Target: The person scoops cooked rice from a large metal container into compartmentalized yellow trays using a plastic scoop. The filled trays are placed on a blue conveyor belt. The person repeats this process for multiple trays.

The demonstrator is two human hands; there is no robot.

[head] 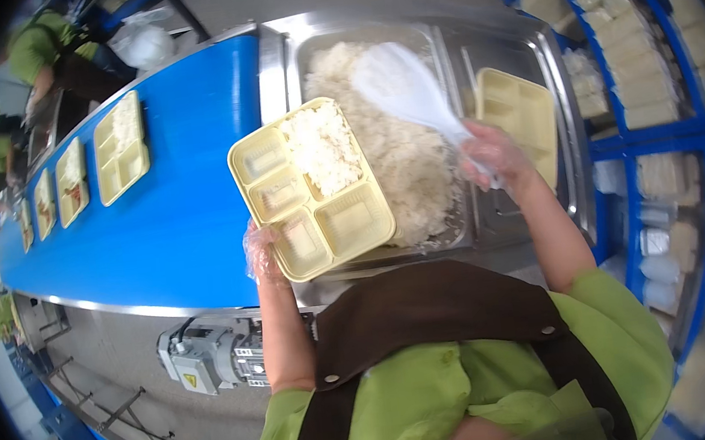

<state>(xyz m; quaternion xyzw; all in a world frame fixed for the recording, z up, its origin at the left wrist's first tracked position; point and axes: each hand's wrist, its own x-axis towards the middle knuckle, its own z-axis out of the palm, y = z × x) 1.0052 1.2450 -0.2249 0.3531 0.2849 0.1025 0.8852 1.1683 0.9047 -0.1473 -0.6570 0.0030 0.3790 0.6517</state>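
In a clear plastic glove, my left hand [263, 248] grips the lower left edge of a pale yellow compartment tray [352, 220]. White rice [326, 149] fills the tray's upper right compartment; its other compartments hold no food. My right hand [492, 154], gloved too, is closed around the handle of a white plastic rice paddle [399, 83]. The paddle's blade is over a steel pan full of cooked rice [416, 181], and the tray overlaps the pan's left side. Another yellow compartment tray [518, 125] lies in the steel pan on the right, partly behind my right hand.
A blue conveyor belt [199, 236] runs to the left, carrying several trays with rice [120, 148]. Co-workers in green [44, 49] stand along its far side. Blue shelving [659, 136] with stacked, wrapped containers is at the right. A motor [212, 357] sits below the belt.
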